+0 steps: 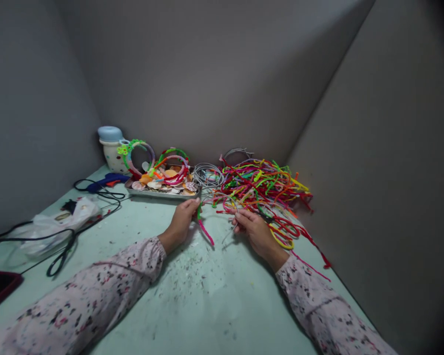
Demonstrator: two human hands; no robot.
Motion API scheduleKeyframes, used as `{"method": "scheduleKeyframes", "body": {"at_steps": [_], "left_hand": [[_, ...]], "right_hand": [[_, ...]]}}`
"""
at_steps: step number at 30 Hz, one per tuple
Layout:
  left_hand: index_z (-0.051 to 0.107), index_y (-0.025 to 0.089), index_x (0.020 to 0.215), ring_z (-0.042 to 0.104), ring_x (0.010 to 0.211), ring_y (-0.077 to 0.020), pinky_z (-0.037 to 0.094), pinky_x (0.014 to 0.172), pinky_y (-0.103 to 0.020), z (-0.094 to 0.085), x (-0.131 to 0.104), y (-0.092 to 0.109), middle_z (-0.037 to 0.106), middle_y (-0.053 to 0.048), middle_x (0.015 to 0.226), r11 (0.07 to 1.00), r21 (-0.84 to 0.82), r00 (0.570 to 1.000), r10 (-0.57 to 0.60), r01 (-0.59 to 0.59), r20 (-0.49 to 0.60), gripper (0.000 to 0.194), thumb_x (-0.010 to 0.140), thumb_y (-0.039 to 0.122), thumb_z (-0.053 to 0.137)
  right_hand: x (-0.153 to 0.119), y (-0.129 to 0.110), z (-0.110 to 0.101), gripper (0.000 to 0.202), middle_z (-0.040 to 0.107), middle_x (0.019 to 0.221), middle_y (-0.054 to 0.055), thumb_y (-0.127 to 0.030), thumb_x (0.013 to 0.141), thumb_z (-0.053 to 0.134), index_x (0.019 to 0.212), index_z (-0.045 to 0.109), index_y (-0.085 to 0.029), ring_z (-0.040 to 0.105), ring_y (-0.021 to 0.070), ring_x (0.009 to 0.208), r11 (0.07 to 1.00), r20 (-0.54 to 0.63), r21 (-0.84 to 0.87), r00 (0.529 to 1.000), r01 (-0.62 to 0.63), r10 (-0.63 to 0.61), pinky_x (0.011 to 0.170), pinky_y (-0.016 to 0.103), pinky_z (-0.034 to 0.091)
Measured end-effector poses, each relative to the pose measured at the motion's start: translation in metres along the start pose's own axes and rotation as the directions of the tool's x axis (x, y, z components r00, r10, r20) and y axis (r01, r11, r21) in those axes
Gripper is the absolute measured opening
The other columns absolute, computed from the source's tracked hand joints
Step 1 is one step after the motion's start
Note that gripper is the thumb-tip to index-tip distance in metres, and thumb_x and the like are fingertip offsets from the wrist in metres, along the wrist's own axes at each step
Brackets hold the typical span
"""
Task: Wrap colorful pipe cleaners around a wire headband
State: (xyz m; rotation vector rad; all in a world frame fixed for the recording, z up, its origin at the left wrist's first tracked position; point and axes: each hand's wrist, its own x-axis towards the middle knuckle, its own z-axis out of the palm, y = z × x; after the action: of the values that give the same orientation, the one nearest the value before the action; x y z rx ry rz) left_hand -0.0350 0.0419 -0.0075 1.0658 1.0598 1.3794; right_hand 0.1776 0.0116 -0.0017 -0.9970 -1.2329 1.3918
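My left hand is closed in a pinch on a pipe cleaner, green near my fingers and pink along its hanging end. A thin grey wire arcs across from near my left fingertips to my right hand. My right fingers pinch this wire, and its free end sticks out below them toward the table. Just beyond the right hand lies a large tangled heap of coloured pipe cleaners. Whether the pipe cleaner wraps the wire inside my left fingers is hidden.
A metal tray of seashells holds ring shapes wrapped in pipe cleaners. Coiled grey wire lies beside it. At left are a blue-lidded cup, a blue tool, a plastic bag, a black cable and a red-edged device.
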Motion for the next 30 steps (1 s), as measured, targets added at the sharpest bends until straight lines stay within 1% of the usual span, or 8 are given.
{"method": "scheduleKeyframes", "body": {"at_steps": [3, 10, 14, 16, 21, 26, 30], "left_hand": [[0.059, 0.016, 0.069, 0.039, 0.052, -0.0080, 0.029, 0.050, -0.020, -0.001, -0.001, 0.000, 0.049, 0.004, 0.059, 1.000, 0.008, 0.998, 0.006, -0.007, 0.054, 0.027, 0.071, 0.042, 0.065], [0.058, 0.016, 0.069, 0.040, 0.051, -0.0079, 0.029, 0.050, -0.020, -0.001, -0.002, 0.000, 0.048, 0.004, 0.058, 1.000, 0.002, 0.997, -0.010, 0.010, 0.072, 0.022, 0.072, 0.037, 0.064], [0.056, 0.016, 0.068, 0.040, 0.053, -0.0082, 0.032, 0.051, -0.021, -0.001, -0.002, -0.002, 0.048, 0.003, 0.061, 1.000, -0.021, 0.996, -0.005, 0.007, 0.090, 0.026, 0.076, 0.041, 0.060], [0.055, 0.016, 0.069, 0.040, 0.054, -0.0081, 0.031, 0.052, -0.021, -0.001, -0.001, -0.002, 0.048, 0.004, 0.062, 1.000, -0.007, 0.995, -0.001, 0.001, 0.098, 0.027, 0.077, 0.041, 0.060], [0.054, 0.016, 0.067, 0.037, 0.052, -0.0078, 0.027, 0.051, -0.021, 0.000, -0.001, -0.002, 0.046, 0.005, 0.059, 0.999, 0.053, 0.997, -0.018, 0.013, 0.081, 0.025, 0.074, 0.038, 0.063], [0.057, 0.017, 0.068, 0.038, 0.054, -0.0082, 0.028, 0.052, -0.021, 0.000, -0.001, -0.001, 0.047, 0.004, 0.060, 0.998, 0.048, 0.996, -0.033, 0.029, 0.083, 0.022, 0.074, 0.037, 0.062], [0.057, 0.017, 0.070, 0.040, 0.055, -0.0089, 0.029, 0.052, -0.021, 0.001, -0.002, -0.002, 0.050, 0.003, 0.063, 0.999, 0.017, 0.996, -0.038, 0.036, 0.081, 0.025, 0.078, 0.041, 0.059]], "right_hand": [[0.001, 0.004, -0.002, 0.032, 0.060, 0.075, 0.000, -0.038, 0.079, 0.064, 0.103, 0.066, -0.016, 0.052, 0.0082, 0.055, 0.999, -0.012, 0.041, 0.999, -0.035, 0.035, 0.053, 0.021, 0.042], [0.001, 0.010, -0.004, 0.031, 0.059, 0.075, 0.001, -0.038, 0.080, 0.064, 0.102, 0.066, -0.016, 0.052, 0.0077, 0.055, 0.994, -0.024, 0.096, 0.999, -0.044, 0.047, 0.052, 0.021, 0.041], [0.001, 0.011, -0.005, 0.031, 0.059, 0.075, 0.000, -0.039, 0.080, 0.064, 0.101, 0.066, -0.016, 0.052, 0.0072, 0.053, 0.991, -0.033, 0.118, 0.998, -0.056, 0.060, 0.050, 0.020, 0.039], [0.001, 0.011, -0.005, 0.030, 0.059, 0.075, 0.000, -0.038, 0.079, 0.064, 0.101, 0.066, -0.017, 0.052, 0.0070, 0.053, 0.990, -0.035, 0.126, 0.997, -0.066, 0.071, 0.050, 0.020, 0.039], [0.002, 0.011, -0.006, 0.030, 0.059, 0.074, 0.000, -0.037, 0.079, 0.065, 0.101, 0.066, -0.017, 0.052, 0.0075, 0.053, 0.986, -0.029, 0.138, 0.995, -0.095, 0.100, 0.051, 0.021, 0.039], [0.003, 0.011, -0.006, 0.029, 0.059, 0.074, 0.000, -0.038, 0.080, 0.064, 0.100, 0.066, -0.017, 0.050, 0.0075, 0.052, 0.985, -0.028, 0.145, 0.995, -0.088, 0.093, 0.050, 0.021, 0.038], [0.003, 0.010, -0.006, 0.029, 0.059, 0.073, 0.000, -0.039, 0.079, 0.064, 0.099, 0.067, -0.018, 0.051, 0.0082, 0.052, 0.986, -0.037, 0.135, 0.994, -0.095, 0.101, 0.050, 0.021, 0.038]]}}
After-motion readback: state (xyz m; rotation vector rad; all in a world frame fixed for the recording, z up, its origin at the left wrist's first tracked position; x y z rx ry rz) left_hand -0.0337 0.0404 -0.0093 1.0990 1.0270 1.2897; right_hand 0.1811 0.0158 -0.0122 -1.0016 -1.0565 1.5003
